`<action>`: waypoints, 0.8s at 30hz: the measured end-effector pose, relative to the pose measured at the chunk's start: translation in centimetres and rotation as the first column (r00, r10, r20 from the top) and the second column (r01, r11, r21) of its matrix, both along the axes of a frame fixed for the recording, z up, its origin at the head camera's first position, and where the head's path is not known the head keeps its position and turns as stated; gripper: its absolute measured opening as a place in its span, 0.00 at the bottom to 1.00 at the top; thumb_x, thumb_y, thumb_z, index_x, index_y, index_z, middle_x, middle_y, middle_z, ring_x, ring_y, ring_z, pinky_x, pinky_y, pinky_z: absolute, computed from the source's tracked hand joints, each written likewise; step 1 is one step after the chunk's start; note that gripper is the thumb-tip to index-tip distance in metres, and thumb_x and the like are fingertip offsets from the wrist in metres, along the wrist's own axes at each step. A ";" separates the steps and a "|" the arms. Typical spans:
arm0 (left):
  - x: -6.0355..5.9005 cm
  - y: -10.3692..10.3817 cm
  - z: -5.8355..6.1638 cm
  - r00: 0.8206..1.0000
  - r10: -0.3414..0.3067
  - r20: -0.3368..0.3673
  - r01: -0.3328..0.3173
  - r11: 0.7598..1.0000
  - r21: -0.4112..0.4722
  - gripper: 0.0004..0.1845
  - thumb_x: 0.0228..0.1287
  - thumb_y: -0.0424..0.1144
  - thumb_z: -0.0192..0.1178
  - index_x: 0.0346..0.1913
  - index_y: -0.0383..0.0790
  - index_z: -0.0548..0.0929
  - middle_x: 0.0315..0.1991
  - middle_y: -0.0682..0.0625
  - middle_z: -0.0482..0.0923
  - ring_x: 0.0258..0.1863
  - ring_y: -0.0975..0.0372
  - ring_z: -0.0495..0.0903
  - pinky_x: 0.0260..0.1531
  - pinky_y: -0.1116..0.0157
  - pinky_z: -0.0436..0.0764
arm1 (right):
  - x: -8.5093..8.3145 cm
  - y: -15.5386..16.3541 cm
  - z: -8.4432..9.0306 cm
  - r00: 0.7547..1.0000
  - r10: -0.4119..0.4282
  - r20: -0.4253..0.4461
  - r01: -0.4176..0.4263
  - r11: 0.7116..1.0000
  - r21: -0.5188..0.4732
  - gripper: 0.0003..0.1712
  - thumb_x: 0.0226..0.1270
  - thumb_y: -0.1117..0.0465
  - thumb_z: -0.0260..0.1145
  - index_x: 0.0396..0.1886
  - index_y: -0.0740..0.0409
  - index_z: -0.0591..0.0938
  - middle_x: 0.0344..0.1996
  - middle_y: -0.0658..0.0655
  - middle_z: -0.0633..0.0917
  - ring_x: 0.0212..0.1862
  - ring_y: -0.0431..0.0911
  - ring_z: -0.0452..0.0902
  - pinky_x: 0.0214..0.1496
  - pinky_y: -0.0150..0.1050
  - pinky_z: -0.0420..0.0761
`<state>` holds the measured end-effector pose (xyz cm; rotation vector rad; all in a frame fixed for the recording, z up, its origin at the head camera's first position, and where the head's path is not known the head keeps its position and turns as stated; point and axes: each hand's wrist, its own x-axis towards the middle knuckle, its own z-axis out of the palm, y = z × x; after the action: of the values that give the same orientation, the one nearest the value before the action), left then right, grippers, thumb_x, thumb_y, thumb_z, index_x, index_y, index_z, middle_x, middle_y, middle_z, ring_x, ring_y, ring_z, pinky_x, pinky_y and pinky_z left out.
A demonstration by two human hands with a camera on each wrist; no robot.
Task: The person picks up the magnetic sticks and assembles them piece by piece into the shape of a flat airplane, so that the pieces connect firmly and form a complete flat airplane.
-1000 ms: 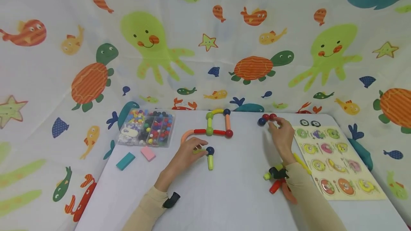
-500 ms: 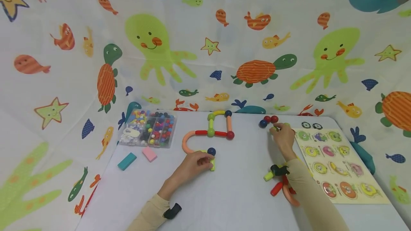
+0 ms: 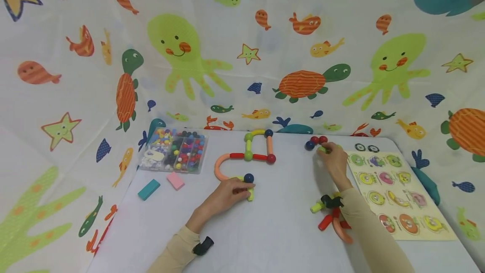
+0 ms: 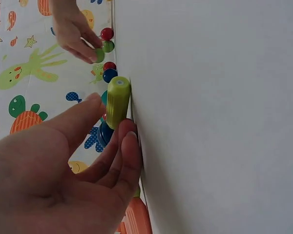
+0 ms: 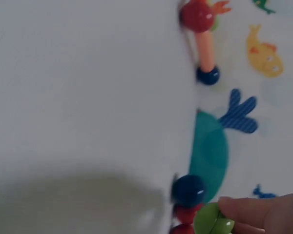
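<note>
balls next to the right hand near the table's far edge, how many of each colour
red ball: 2
green ball: 2, one pinched by the right hand
blue ball: 1
total: 5

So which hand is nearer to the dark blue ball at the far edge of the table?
Right. The right hand pinches a green ball just beside the dark blue ball. The left hand is far off, holding the yellow-green stick near the table's middle.

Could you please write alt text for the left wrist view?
The left hand pinches a green stick beside a blue ball on the white table. Farther off, the right hand holds a green ball by more balls.
</note>
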<state>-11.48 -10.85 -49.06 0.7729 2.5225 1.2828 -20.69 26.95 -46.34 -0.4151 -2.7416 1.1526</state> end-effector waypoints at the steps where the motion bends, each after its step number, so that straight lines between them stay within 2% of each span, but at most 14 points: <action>1: 0.0 0.0 0.0 1.000 -0.005 0.002 0.005 1.000 0.000 0.17 0.72 0.39 0.63 0.62 0.46 0.84 0.40 0.55 0.81 0.36 0.67 0.72 0.38 0.72 0.76 | 0.1 -0.2 0.3 1.000 0.008 -0.020 -0.008 1.000 -0.005 0.22 0.73 0.59 0.65 0.62 0.64 0.80 0.56 0.67 0.83 0.56 0.59 0.79 0.58 0.51 0.79; 4: 0.0 0.0 -0.1 1.000 -0.012 0.001 0.012 1.000 0.001 0.16 0.73 0.38 0.62 0.61 0.44 0.85 0.41 0.54 0.82 0.37 0.66 0.72 0.38 0.72 0.75 | 1.1 -1.4 1.3 0.993 0.051 -0.109 -0.055 0.998 -0.037 0.23 0.72 0.57 0.67 0.62 0.62 0.81 0.55 0.66 0.85 0.56 0.59 0.82 0.59 0.52 0.81; 8: 0.1 0.0 -0.3 1.000 -0.002 0.003 0.002 1.000 -0.009 0.15 0.73 0.39 0.62 0.59 0.45 0.86 0.41 0.55 0.81 0.37 0.66 0.73 0.39 0.72 0.75 | 3.4 -3.8 2.0 0.972 0.133 -0.193 -0.154 0.983 -0.096 0.25 0.70 0.53 0.70 0.62 0.60 0.80 0.56 0.62 0.85 0.56 0.56 0.83 0.60 0.49 0.82; 13: 0.1 0.0 -0.5 1.000 0.014 -0.001 -0.014 1.000 -0.019 0.15 0.72 0.40 0.63 0.58 0.47 0.86 0.41 0.58 0.81 0.39 0.67 0.75 0.42 0.71 0.77 | 7.2 -7.6 1.4 0.950 0.252 -0.185 -0.285 0.941 -0.181 0.26 0.68 0.48 0.71 0.62 0.53 0.81 0.55 0.55 0.85 0.55 0.50 0.83 0.58 0.39 0.83; 18: 0.0 -0.1 -0.4 1.000 0.008 -0.021 -0.008 1.000 -0.003 0.15 0.72 0.40 0.64 0.58 0.47 0.86 0.41 0.59 0.82 0.41 0.67 0.77 0.45 0.69 0.79 | 11.0 -11.0 -0.6 0.920 0.359 -0.155 -0.390 0.877 -0.282 0.23 0.65 0.51 0.74 0.57 0.50 0.83 0.51 0.50 0.87 0.53 0.45 0.84 0.55 0.32 0.83; 21: -0.1 -0.1 -0.5 0.999 0.007 -0.035 -0.007 1.000 0.005 0.15 0.71 0.40 0.64 0.58 0.47 0.87 0.41 0.59 0.82 0.41 0.68 0.78 0.46 0.69 0.79 | 12.5 -12.6 -1.7 0.904 0.410 -0.121 -0.426 0.846 -0.321 0.20 0.63 0.53 0.76 0.53 0.50 0.85 0.46 0.50 0.88 0.47 0.42 0.86 0.49 0.29 0.84; 24: -0.2 -0.1 -0.7 0.999 0.009 -0.045 -0.009 1.000 0.011 0.15 0.71 0.39 0.65 0.58 0.48 0.87 0.41 0.59 0.83 0.41 0.69 0.78 0.46 0.69 0.79 | 13.5 -13.8 -2.5 0.890 0.447 -0.094 -0.452 0.830 -0.326 0.18 0.61 0.53 0.77 0.49 0.50 0.86 0.42 0.50 0.89 0.41 0.40 0.87 0.44 0.28 0.84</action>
<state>-11.64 -10.91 -49.77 0.8026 2.5595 1.2973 -7.19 13.11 -48.87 0.2345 -2.7017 1.7433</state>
